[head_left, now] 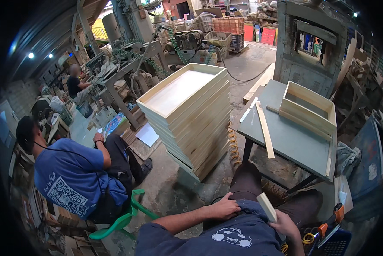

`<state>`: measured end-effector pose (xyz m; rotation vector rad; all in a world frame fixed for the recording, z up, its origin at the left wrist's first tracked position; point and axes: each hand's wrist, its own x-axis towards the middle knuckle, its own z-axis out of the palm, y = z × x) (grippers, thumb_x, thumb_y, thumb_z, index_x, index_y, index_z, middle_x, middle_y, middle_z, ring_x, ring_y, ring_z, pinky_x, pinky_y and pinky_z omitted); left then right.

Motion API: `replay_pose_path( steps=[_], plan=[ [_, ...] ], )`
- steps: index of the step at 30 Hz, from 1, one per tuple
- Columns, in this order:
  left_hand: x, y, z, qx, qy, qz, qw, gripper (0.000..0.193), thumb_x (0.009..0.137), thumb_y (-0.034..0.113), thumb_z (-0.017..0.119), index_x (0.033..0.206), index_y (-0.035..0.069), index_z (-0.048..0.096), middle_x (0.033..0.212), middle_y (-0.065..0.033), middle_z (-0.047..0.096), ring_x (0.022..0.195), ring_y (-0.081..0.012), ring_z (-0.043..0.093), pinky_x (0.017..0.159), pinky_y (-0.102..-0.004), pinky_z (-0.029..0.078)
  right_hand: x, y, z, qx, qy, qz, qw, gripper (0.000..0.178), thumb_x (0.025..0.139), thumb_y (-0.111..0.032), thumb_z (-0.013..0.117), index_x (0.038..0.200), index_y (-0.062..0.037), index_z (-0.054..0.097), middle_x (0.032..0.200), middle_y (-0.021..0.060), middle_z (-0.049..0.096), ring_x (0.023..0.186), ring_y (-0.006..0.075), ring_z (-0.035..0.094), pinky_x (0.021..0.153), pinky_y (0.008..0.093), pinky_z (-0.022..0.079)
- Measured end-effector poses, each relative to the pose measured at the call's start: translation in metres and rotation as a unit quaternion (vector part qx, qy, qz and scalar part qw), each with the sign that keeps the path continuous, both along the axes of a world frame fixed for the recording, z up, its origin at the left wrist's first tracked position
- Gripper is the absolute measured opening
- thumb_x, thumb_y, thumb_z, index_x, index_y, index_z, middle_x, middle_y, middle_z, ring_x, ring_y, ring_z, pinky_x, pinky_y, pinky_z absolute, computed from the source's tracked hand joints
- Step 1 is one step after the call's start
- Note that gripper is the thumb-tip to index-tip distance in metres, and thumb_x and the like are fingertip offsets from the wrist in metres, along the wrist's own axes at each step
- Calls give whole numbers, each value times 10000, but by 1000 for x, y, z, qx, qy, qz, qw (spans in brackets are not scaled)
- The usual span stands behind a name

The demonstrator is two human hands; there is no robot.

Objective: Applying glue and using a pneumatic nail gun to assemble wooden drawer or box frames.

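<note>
My right hand is closed around one end of a short, pale wooden strip, which tilts up and to the left over my lap. Against the front of my dark shirt lies my left hand, its thumb apart from the fingers and nothing visible in it. Ahead of me stands a tall stack of shallow wooden trays. On the grey-topped table to the right are a wooden frame, a long thin slat and a shorter white strip.
A co-worker in a blue shirt sits at the left beside a green plastic chair. An orange coiled hose runs between stack and table. Orange-and-black tools and a blue basket are at lower right. Machines line the back.
</note>
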<state>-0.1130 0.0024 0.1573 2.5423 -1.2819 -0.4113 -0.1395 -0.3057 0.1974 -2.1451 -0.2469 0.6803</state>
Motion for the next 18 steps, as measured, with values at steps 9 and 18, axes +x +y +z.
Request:
replay_pose_path(
  steps=[9, 18],
  plan=[
    [-5, 1, 8, -5, 40, 19, 999, 139, 860, 208, 588, 933, 91, 609, 872, -72, 599, 1001, -225, 577, 1044, -558, 257, -13, -9, 21, -61, 66, 3, 996, 521, 753, -77, 717, 1222, -27, 496, 1102, 255, 621, 1053, 372, 608, 898, 388, 462],
    [18, -4, 13, 22, 119, 4, 993, 152, 858, 235, 602, 931, 102, 607, 863, -65, 596, 966, -226, 579, 1027, -547, 267, -5, -7, 1, 8, 72, -59, 996, 508, 733, -161, 772, 1170, -14, 558, 1046, 224, 659, 991, 276, 663, 859, 338, 486]
  ],
)
